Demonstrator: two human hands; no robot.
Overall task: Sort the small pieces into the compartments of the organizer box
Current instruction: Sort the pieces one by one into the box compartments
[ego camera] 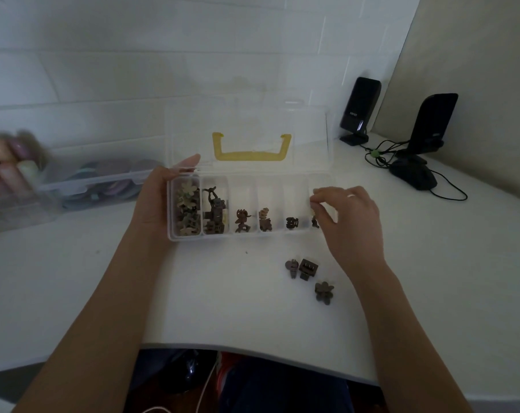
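Three small dark pieces (pixel 309 275) lie unsorted on the white bench (pixel 229 293), near the right wrist. Farther off, the right hand (pixel 349 222) hovers over the rightmost compartment of the clear organizer box (pixel 249 237), fingers (pixel 318 195) pinched narrow, seemingly around a pale piece. The left hand (pixel 156 201) grips the box's left end, probably steadying it.
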